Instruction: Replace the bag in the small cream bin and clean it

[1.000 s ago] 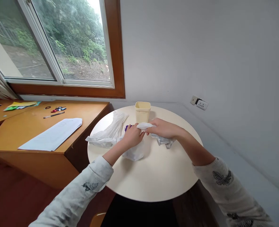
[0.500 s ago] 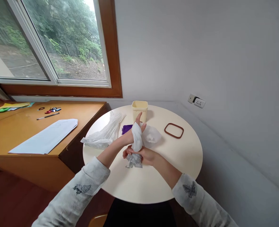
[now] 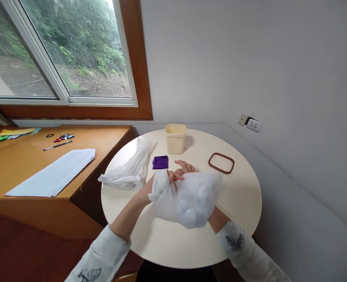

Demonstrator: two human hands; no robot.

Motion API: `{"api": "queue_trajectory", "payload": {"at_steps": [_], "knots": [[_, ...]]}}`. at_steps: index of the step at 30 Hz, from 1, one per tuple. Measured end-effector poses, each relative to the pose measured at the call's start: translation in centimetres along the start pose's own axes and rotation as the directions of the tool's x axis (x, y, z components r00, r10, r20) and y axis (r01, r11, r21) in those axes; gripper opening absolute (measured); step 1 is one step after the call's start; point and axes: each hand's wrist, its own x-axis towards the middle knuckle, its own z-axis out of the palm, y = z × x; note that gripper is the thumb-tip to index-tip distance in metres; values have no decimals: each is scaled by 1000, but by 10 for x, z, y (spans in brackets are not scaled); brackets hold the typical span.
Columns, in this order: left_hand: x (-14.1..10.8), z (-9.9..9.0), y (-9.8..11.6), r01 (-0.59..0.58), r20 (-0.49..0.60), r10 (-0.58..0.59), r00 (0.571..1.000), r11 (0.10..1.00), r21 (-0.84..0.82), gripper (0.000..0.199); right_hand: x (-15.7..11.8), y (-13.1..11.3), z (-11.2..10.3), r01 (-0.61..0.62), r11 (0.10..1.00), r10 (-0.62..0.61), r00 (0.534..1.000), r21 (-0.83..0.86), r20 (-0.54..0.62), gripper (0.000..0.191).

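A white plastic bag (image 3: 195,199), bulging with something I cannot make out, hangs between my hands above the round table (image 3: 173,250). Its twisted part loops round the wrist of my left hand (image 3: 185,167), whose fingers are spread forward and to the right. My right hand (image 3: 176,177) is mostly hidden behind the bag; a few of its fingertips show closed near the loop at my left wrist. Just beyond my hands lies a folded purple cloth (image 3: 160,162).
A cream bin (image 3: 175,139) stands at the table's back. Another white bag (image 3: 132,168) lies at the left, a brown rounded frame (image 3: 210,163) at the right. Papers (image 3: 54,172), a pen (image 3: 57,145) and scissors (image 3: 62,138) are on the wooden desk (image 3: 108,137).
The bulging bag has swung up in front of my right forearm. My left hand has turned from thumb-up to pointing right. The purple cloth and bin are now less covered.
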Motion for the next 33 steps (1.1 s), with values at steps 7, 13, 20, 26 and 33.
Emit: {"api": "queue_trajectory", "payload": {"at_steps": [7, 13, 20, 26, 33], "knots": [[16, -10, -8, 92, -4, -92, 996, 995, 31, 33, 27, 40, -15, 257, 876, -278, 961, -407, 8, 7], [53, -2, -15, 62, -132, -39, 990, 984, 168, 26, 36, 32, -45, -48, 934, 67, 997, -355, 40, 8], [78, 4, -32, 39, -149, 8, 989, 951, 307, 30, 45, 49, -47, -308, 951, 310, 948, -37, 71, 12], [87, -3, -53, 87, -159, -64, 985, 986, 140, 19, 48, 69, -26, -274, 913, 304, 951, 304, -57, 18], [85, -3, -71, 94, -394, -66, 917, 994, 51, 11, 33, 44, -9, 46, 988, 42, 841, 149, -539, 12]]}}
